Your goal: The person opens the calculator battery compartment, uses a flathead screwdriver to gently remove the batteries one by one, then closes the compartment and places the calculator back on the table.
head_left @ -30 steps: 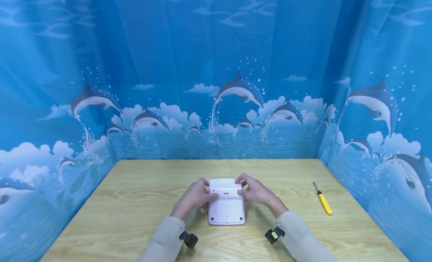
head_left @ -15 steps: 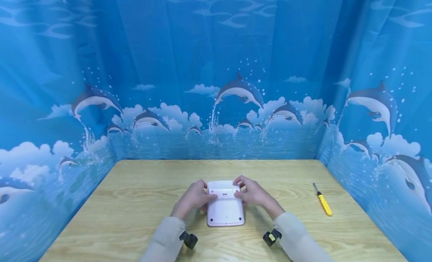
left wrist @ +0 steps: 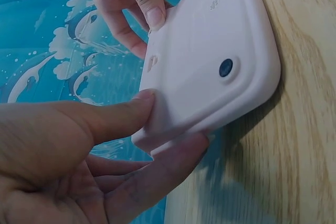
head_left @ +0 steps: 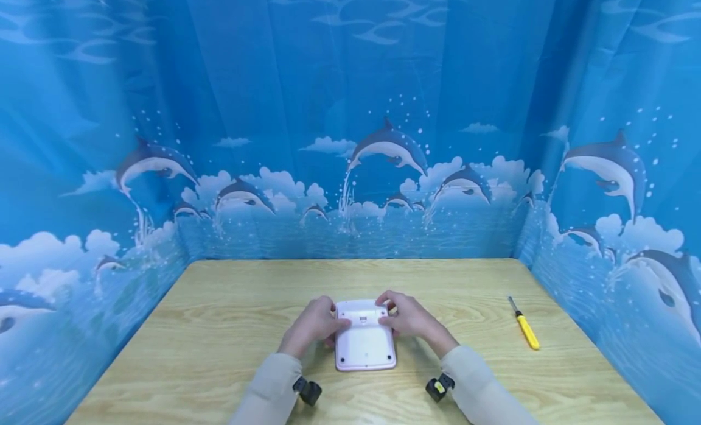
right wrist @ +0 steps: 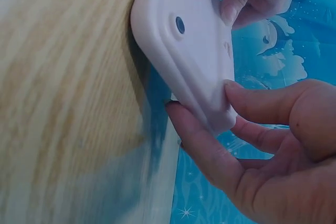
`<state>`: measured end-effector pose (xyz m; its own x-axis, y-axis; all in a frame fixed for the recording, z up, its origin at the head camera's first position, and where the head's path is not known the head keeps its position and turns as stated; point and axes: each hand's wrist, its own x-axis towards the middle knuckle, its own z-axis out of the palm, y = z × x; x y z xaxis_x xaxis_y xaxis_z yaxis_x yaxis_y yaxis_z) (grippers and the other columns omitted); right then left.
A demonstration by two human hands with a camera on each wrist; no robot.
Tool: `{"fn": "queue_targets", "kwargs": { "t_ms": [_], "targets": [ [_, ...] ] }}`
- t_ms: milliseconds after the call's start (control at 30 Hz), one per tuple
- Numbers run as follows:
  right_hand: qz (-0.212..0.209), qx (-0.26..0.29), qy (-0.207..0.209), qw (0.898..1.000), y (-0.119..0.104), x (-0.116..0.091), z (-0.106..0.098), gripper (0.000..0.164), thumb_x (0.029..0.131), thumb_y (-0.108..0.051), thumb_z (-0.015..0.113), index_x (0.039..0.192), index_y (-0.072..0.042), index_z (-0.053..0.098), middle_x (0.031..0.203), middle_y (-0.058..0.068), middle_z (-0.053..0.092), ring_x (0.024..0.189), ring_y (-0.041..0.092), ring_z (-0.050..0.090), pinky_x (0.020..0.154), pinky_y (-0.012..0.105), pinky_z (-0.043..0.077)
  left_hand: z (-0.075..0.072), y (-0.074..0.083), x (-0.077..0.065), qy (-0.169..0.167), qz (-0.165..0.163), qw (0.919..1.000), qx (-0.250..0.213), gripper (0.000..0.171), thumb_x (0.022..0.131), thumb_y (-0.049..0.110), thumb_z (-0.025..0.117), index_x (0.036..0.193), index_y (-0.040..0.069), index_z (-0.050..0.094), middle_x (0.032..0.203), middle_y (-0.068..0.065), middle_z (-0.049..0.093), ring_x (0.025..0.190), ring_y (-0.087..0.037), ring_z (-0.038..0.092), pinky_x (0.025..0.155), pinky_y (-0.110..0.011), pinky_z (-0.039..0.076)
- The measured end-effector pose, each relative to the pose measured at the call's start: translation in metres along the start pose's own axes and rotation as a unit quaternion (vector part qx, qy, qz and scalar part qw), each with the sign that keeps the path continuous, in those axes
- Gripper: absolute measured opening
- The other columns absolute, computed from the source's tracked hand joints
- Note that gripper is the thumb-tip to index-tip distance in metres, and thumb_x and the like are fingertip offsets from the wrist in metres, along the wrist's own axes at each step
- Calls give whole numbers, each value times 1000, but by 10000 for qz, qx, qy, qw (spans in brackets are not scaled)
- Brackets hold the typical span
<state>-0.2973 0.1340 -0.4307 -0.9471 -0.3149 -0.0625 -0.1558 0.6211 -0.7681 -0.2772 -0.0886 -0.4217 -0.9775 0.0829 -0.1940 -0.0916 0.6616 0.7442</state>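
Note:
A pale pink calculator (head_left: 365,346) is back side up in the middle of the table, showing a battery cover, screw holes and two dark round feet. My left hand (head_left: 313,325) grips its left side, thumb on the back and fingers underneath, as the left wrist view shows. On the opposite side my right hand (head_left: 409,318) pinches it the same way, thumb near the battery cover. In the right wrist view the calculator (right wrist: 194,51) is tilted, its foot end close to the wood and the gripped end raised. Its key side is hidden.
A screwdriver (head_left: 524,326) with a yellow handle lies on the wooden table (head_left: 230,364) to the right. A blue dolphin-print curtain (head_left: 350,108) surrounds the table at the back and both sides.
The calculator has shifted slightly toward me and a little to the left, with both hands still gripping it. The right hand has moved slightly left and nearer. The screwdriver has stayed put.

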Motion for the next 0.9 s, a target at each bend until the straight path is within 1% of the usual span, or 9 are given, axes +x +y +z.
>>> {"fn": "queue_targets", "kwargs": {
  "t_ms": [133, 300, 367, 567, 700, 900],
  "targets": [
    [65, -70, -51, 9999, 1, 1, 0, 30, 93, -2, 72, 121, -6, 64, 119, 21, 66, 83, 20, 67, 67, 33, 65, 1, 0, 2, 33, -127, 9999, 45, 39, 92, 18, 78, 118, -6, 60, 84, -12, 65, 65, -23, 70, 59, -33, 62],
    [174, -130, -142, 9997, 2, 0, 1, 30, 93, -4, 72, 122, -8, 65, 118, 19, 65, 83, 21, 66, 66, 33, 64, 4, -1, 4, 65, -396, 9991, 138, 44, 91, 21, 79, 123, -5, 60, 85, -11, 64, 66, -23, 69, 60, -33, 61],
    [168, -133, -163, 9996, 2, 0, 1, 30, 93, -4, 73, 122, -8, 65, 115, 18, 65, 82, 21, 66, 65, 33, 64, 4, -1, 4, 65, -439, 9989, 152, 46, 91, 21, 79, 124, -5, 60, 86, -12, 65, 66, -23, 68, 61, -32, 61],
    [120, -89, -221, 9996, 6, 0, 2, 31, 92, -3, 73, 121, -6, 65, 106, 15, 64, 78, 21, 64, 63, 32, 63, 5, -2, 3, 4, -423, 9990, 106, 46, 92, 20, 78, 124, -6, 58, 87, -13, 64, 68, -23, 68, 61, -32, 61],
    [104, -100, -235, 9996, 8, 0, 2, 31, 92, -4, 74, 121, -5, 65, 105, 14, 64, 77, 20, 64, 63, 31, 63, 5, -4, 3, -69, -349, 9993, 131, 43, 93, 20, 77, 122, -6, 60, 85, -13, 65, 68, -23, 68, 60, -32, 62],
    [112, -106, -246, 9996, 7, 1, 1, 31, 92, -4, 74, 122, -5, 65, 103, 14, 64, 76, 20, 64, 63, 32, 63, 5, -5, 5, -144, -359, 9991, 183, 40, 93, 21, 77, 119, -6, 63, 81, -12, 65, 67, -23, 68, 58, -31, 61]
  ]
}}
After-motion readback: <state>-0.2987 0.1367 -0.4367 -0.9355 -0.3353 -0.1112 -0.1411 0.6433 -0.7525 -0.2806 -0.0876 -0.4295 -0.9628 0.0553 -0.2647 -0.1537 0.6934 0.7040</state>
